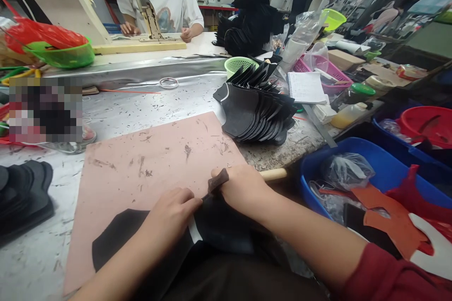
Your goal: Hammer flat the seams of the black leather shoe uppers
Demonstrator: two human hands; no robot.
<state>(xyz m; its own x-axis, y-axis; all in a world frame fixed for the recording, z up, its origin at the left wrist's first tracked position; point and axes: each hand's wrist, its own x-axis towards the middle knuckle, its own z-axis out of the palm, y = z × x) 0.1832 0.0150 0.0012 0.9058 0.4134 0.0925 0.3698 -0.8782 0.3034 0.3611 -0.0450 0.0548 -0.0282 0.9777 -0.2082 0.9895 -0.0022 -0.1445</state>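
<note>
My right hand (pixel 240 188) is wrapped around a hammer; its pale wooden handle (pixel 273 175) sticks out to the right and its dark metal head (pixel 219 181) is beside my left fingertips. Under both hands lies a black leather-like piece (pixel 120 233) with a whitish strip (pixel 194 230) across it, partly hidden by my forearms. With thumb and fingers together, my left hand (pixel 176 207) presses and pinches the piece near that strip. The work rests along the near edge of a scuffed pink board (pixel 165 150).
A fanned stack of black pieces (pixel 254 113) stands behind the board, and another black stack (pixel 24 193) lies at left. Blue bins (pixel 307 169) with scraps are at right. Across the table a person in a white shirt (pixel 176 0) sits by a sewing machine (pixel 150 14).
</note>
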